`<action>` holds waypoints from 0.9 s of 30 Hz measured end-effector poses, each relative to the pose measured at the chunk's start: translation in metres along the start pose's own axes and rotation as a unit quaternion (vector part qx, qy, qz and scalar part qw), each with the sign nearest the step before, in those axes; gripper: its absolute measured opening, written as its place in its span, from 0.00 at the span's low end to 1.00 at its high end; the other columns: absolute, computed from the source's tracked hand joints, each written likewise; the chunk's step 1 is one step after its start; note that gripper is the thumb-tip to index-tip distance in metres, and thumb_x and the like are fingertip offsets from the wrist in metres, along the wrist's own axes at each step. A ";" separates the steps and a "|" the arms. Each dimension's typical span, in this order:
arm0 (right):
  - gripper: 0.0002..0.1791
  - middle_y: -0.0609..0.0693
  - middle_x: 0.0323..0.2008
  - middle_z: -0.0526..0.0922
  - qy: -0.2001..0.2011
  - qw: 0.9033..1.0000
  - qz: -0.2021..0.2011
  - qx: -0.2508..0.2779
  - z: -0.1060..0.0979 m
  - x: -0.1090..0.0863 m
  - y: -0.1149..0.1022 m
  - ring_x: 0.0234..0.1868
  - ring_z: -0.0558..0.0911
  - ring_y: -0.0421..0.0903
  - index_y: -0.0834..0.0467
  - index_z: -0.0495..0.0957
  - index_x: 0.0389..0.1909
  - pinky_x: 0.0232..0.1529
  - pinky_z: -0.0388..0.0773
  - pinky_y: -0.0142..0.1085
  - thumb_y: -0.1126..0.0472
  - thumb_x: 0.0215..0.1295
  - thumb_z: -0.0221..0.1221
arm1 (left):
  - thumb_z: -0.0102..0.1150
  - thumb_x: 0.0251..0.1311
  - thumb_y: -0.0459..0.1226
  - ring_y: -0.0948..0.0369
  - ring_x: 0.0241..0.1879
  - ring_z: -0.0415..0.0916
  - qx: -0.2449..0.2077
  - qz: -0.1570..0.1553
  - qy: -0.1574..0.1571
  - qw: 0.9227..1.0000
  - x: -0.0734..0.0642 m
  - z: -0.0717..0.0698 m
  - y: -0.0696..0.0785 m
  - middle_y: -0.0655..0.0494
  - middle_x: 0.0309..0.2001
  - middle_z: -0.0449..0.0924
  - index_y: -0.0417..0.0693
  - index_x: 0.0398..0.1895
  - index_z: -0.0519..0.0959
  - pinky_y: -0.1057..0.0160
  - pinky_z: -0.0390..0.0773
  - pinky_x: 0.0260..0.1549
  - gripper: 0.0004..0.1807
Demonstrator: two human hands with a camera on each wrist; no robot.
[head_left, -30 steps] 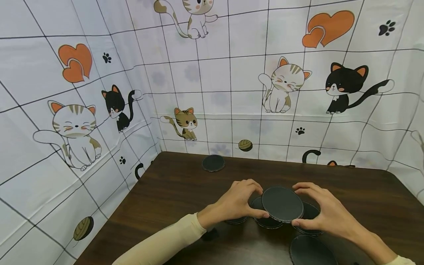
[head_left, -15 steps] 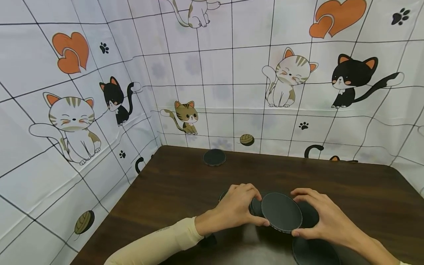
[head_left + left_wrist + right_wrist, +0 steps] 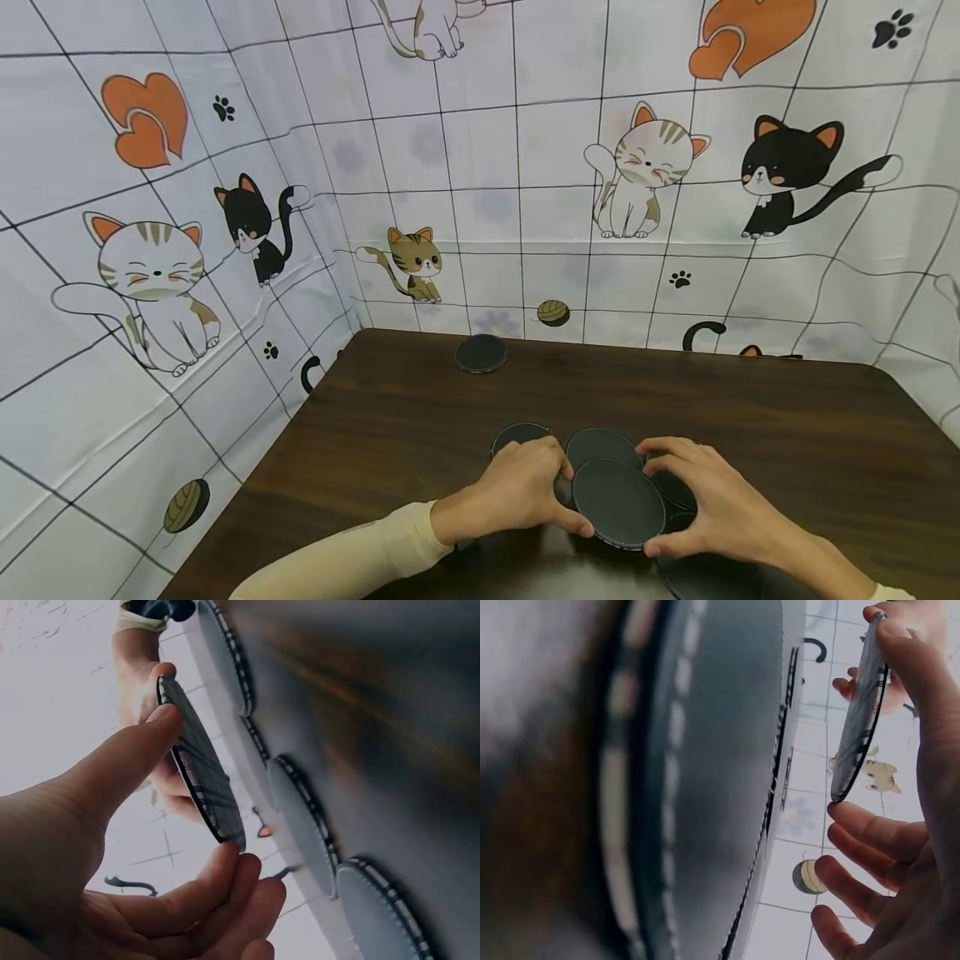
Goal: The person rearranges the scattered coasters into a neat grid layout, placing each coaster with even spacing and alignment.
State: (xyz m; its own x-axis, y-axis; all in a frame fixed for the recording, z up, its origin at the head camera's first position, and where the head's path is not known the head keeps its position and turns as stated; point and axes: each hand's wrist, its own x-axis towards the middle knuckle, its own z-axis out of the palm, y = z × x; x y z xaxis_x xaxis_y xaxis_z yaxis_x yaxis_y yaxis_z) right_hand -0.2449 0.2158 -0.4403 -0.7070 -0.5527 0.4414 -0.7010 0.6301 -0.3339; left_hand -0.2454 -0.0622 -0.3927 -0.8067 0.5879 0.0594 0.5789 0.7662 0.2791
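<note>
Both hands hold one round black coaster (image 3: 619, 503) with a stitched rim, pinched by its edges above the table. My left hand (image 3: 517, 487) grips the left side, thumb at the near edge and fingers at the far edge. On the opposite side, my right hand (image 3: 705, 500) grips it the same way. In the left wrist view the held coaster (image 3: 202, 769) is tilted and apart from the coasters below. The right wrist view shows the same coaster (image 3: 861, 712) edge-on between the hands. Under the hands lie similar coasters, one behind it (image 3: 602, 446) and one partly hidden by my right hand (image 3: 673, 492).
Another coaster (image 3: 521, 433) lies beyond my left hand, and one (image 3: 712, 575) sits near the front, cut by the frame. A lone coaster (image 3: 481, 354) is at the far edge of the dark wooden table (image 3: 360, 475). A cat-print curtain (image 3: 525, 167) encloses the back and left.
The held coaster and both hands have come nearer to my body and slightly left. More of the coasters lying behind now shows. The head view has shifted a little.
</note>
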 end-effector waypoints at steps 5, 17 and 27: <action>0.35 0.40 0.56 0.68 0.008 1.000 -0.002 -0.007 0.007 -0.005 -0.007 0.54 0.67 0.42 0.42 0.75 0.39 0.47 0.59 0.52 0.29 0.27 0.69 | 0.64 0.29 0.69 0.72 0.25 0.67 0.009 0.002 -0.016 1.000 -0.007 0.009 0.000 0.69 0.31 0.71 0.56 0.34 0.81 0.67 0.69 0.29 0.34; 0.39 0.38 0.56 0.67 -0.030 0.998 0.014 -0.058 0.016 -0.010 -0.029 0.53 0.65 0.41 0.42 0.76 0.37 0.47 0.61 0.46 0.21 0.24 0.63 | 0.65 0.27 0.69 0.71 0.20 0.60 0.048 0.040 -0.028 0.998 -0.023 0.024 -0.004 0.71 0.23 0.62 0.58 0.25 0.77 0.70 0.62 0.23 0.30; 0.37 0.43 0.56 0.68 -0.052 0.997 0.016 -0.046 0.020 -0.015 -0.029 0.54 0.68 0.45 0.42 0.76 0.39 0.51 0.58 0.49 0.23 0.29 0.62 | 0.63 0.29 0.70 0.71 0.23 0.58 0.104 0.062 -0.027 0.992 -0.025 0.029 -0.004 0.71 0.26 0.61 0.62 0.24 0.73 0.70 0.60 0.23 0.28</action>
State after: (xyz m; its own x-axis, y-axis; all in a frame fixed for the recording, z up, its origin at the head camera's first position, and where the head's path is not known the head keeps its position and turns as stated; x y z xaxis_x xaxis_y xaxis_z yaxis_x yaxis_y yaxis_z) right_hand -0.2163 0.1953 -0.4536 -0.7378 -0.5821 0.3418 -0.6700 0.6932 -0.2657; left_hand -0.2236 -0.0723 -0.4229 -0.7235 0.6897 0.0273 0.6897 0.7207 0.0696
